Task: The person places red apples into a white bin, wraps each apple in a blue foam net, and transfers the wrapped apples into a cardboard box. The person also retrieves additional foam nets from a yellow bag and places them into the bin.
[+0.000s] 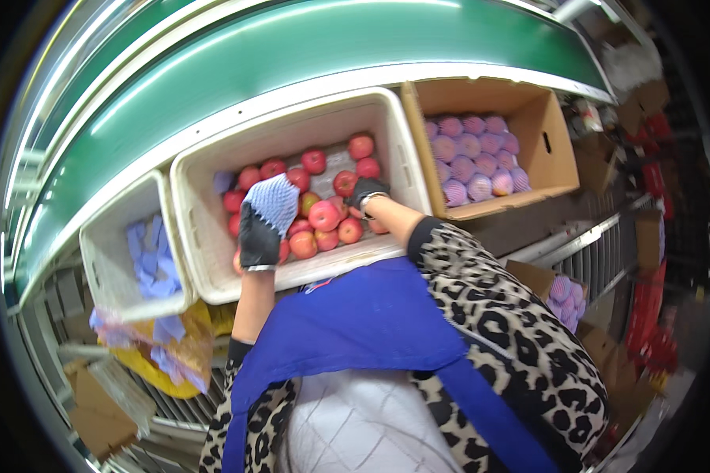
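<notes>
My left hand (260, 239), in a black glove, holds a pale blue foam fruit net (274, 201) over the left part of a white plastic crate (299, 282). The net is spread wide; whether anything is inside it is hidden. Loose red apples (324, 216) cover much of the crate's floor. My right hand (368, 190), also gloved in black, reaches down among the apples at the crate's right side. It is beside a red apple (345, 183); its fingertips are hidden, so a grip on an apple cannot be made out.
Right of the crate, a cardboard box (544, 142) contains rows of apples in pink nets (468, 145). A smaller white bin (103, 266) at left has flat foam nets (154, 260). Behind runs a green conveyor belt (331, 44). A yellow bag (154, 355) hangs below the bin.
</notes>
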A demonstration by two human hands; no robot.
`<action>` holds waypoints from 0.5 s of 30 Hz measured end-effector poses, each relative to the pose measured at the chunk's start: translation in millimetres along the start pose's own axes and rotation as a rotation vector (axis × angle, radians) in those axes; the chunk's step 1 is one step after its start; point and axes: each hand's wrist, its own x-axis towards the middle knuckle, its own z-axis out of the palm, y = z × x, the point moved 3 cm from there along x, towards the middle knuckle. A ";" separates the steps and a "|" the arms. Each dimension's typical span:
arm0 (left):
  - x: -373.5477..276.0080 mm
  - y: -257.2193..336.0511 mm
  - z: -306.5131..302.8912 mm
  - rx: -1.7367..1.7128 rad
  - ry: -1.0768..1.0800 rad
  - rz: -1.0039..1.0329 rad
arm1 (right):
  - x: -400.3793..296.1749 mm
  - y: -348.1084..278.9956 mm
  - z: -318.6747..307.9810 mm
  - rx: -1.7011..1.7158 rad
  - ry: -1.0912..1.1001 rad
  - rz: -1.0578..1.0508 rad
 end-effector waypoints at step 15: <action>-2.2 -7.8 -33.8 1.140 0.065 0.123 | -77.3 -80.2 -92.8 0.651 0.078 -0.480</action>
